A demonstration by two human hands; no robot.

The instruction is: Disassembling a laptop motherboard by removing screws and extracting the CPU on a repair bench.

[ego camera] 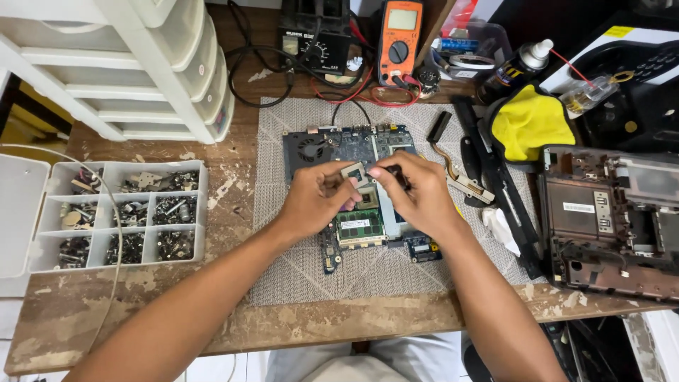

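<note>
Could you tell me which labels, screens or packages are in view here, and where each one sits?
Multimeter: top centre, orange, grey screen.
White sticker: laptop base, right.
White label: green memory module below both hands.
Spray can: top right, black, white cap.

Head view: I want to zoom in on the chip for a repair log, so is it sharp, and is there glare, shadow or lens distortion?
Head view: light is even and soft; the chip between the left hand and right hand is small and slightly soft; hands cast faint shadows on the motherboard; the multimeter screen shows mild glare; the drawer unit bends at the wide-angle edge.
</note>
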